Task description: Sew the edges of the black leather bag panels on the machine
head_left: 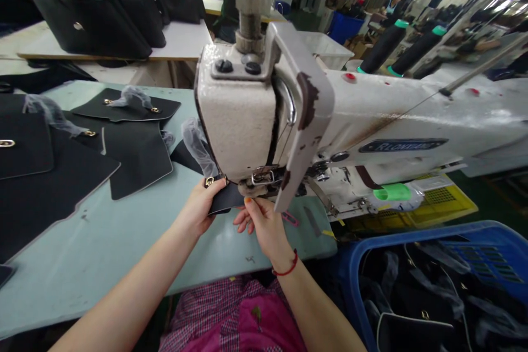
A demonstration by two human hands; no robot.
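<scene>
A black bag flap piece [225, 198] with a gold clasp lies under the head of a white sewing machine [256, 115]. My left hand [200, 206] grips its left edge, fingers curled round the piece near the clasp. My right hand [262, 220] pinches the piece's right edge just below the presser foot [259, 180]. A red cord is tied round my right wrist. The needle area is partly hidden by the machine head.
Several black cut panels [136, 154] with gold fittings lie on the pale green table [124, 247] to the left. A blue crate [433, 280] with black pieces stands at the right. Black handbags [94, 16] sit on a far table. Another person stands behind.
</scene>
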